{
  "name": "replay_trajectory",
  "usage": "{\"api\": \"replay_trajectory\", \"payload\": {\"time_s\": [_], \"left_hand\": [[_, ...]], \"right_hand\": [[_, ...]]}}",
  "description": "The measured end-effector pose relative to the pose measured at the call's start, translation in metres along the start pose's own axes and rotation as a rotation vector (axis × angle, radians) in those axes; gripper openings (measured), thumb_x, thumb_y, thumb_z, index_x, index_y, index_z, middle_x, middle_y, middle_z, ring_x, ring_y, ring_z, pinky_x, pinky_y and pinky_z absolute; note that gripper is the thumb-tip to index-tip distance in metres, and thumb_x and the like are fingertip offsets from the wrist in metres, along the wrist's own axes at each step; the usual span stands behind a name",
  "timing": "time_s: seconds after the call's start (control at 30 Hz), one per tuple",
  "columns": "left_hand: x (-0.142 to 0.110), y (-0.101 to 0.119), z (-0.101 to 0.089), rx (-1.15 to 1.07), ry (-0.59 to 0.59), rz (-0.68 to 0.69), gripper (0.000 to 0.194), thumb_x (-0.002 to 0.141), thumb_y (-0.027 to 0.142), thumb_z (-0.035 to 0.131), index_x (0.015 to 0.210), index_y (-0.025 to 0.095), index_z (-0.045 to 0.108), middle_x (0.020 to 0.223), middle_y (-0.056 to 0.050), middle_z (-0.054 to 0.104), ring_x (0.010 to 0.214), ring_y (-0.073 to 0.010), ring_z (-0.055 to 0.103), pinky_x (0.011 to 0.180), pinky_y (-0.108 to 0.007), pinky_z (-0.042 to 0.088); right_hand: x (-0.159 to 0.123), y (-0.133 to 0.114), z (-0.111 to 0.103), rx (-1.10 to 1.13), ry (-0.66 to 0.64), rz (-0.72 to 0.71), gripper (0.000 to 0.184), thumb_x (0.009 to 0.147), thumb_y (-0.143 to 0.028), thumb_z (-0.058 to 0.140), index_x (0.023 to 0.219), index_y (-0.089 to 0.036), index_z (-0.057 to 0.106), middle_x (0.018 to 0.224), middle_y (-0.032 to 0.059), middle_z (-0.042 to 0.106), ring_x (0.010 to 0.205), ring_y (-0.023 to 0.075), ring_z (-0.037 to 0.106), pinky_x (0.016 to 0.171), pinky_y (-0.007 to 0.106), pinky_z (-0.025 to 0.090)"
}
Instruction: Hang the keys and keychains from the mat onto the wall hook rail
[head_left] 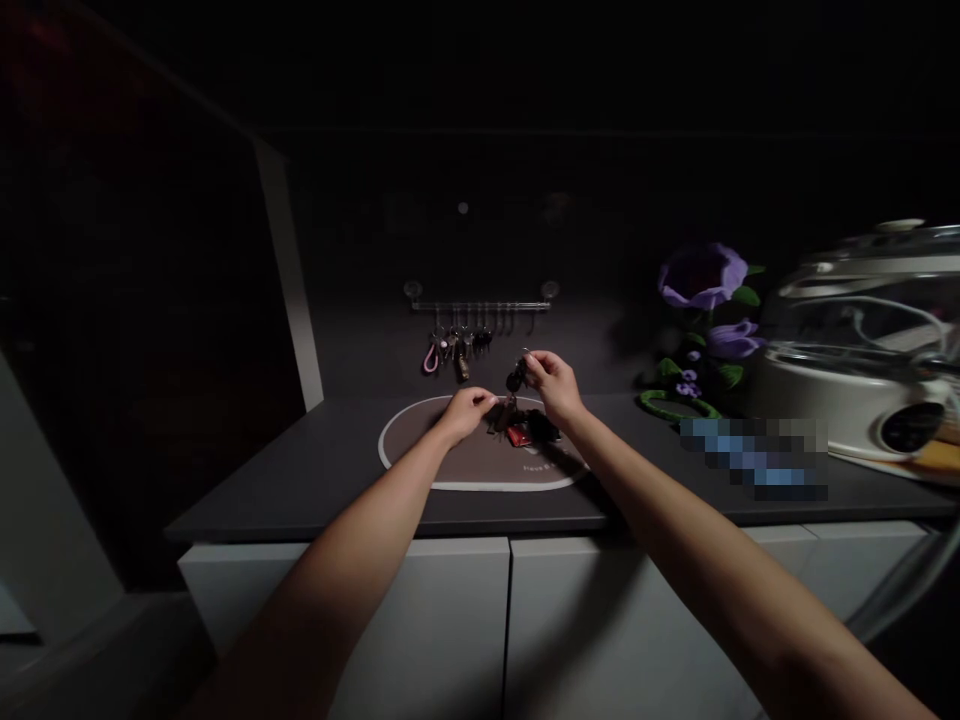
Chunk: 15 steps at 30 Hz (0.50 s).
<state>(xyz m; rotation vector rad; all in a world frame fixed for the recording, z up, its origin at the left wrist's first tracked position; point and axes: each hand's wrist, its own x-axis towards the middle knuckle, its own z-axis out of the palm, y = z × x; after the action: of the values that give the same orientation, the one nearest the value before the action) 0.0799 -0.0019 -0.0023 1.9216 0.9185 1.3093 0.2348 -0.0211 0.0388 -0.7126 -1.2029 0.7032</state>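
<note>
Above an oval brown mat with a pale rim (420, 455), my right hand (555, 388) pinches a bunch of keys (515, 380) by its ring; the dark keys dangle from the fingertips. My left hand (466, 412) is just to their left, thumb and fingers pressed together, and what they may hold is too small to make out. Under the hands, a red item (518, 436) and several dark items (544, 425) lie on the mat. Behind, several hanging key sets (465, 342) are on hooks of a clear wall rail (480, 306), one with a pink loop (430, 358).
Purple flowers (705, 275) with a green ring base stand at the right. Beyond them is a white appliance with a clear lid (817, 395). A blurred blue patch (750, 460) lies on the dark counter (300, 470). White cabinet doors (450, 610) are below the counter edge.
</note>
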Motion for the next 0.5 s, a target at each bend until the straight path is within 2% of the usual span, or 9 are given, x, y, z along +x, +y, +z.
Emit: {"api": "replay_trajectory", "payload": {"time_s": [0.23, 0.4, 0.5], "left_hand": [[0.006, -0.007, 0.000, 0.036, 0.163, 0.029, 0.020, 0.077, 0.029, 0.048, 0.073, 0.013, 0.060, 0.059, 0.002, 0.054, 0.057, -0.0100, 0.046, 0.057, -0.022, 0.035], [0.005, -0.004, -0.003, 0.205, 0.291, 0.020, 0.019, 0.079, 0.028, 0.046, 0.069, 0.015, 0.056, 0.059, 0.002, 0.052, 0.058, -0.0100, 0.045, 0.057, -0.021, 0.031], [0.004, -0.001, -0.004, 0.292, 0.322, 0.000, 0.018, 0.079, 0.024, 0.044, 0.068, 0.015, 0.055, 0.059, 0.001, 0.052, 0.059, -0.0109, 0.046, 0.058, -0.022, 0.031]], "right_hand": [[0.014, -0.015, 0.013, 0.052, -0.022, 0.090, 0.035, 0.060, -0.042, 0.068, 0.078, -0.018, 0.051, 0.066, -0.0035, 0.053, 0.057, 0.0090, 0.054, 0.054, 0.022, 0.044], [0.033, -0.017, 0.023, 0.034, -0.022, 0.117, 0.023, 0.069, -0.034, 0.062, 0.078, -0.017, 0.050, 0.063, -0.0037, 0.053, 0.051, 0.0086, 0.055, 0.051, 0.023, 0.045], [0.045, -0.017, 0.029, 0.010, -0.003, 0.134, 0.015, 0.073, -0.028, 0.059, 0.077, -0.016, 0.051, 0.059, -0.0032, 0.053, 0.047, 0.0073, 0.052, 0.048, 0.021, 0.043]]}}
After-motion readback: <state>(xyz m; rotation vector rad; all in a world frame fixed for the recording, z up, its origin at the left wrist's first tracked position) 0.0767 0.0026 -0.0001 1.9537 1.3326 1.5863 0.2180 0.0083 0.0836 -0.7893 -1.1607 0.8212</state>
